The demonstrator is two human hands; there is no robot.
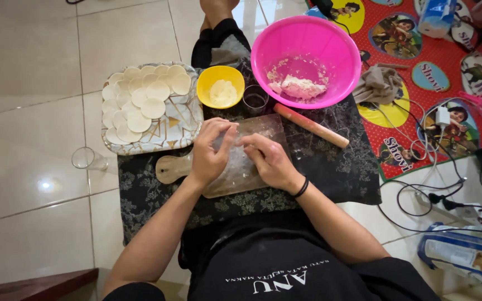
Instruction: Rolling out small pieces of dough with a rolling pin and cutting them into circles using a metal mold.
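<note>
Wooden and dusted with flour, the cutting board (235, 161) lies on a dark cloth (330, 167) on the floor. The left hand (210, 153) and right hand (269, 159) rest on it, fingers bent, pinching a thin, see-through sheet (240, 146) between them. A rolling pin (312, 126) lies just beside. A tray (181, 129) of round white dough pieces (140, 103) sits near the left hand.

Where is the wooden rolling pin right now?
In the head view, the rolling pin lies slanted on the dark patterned cloth, just below the pink bowl and to the right of the cutting board under both hands.
</note>
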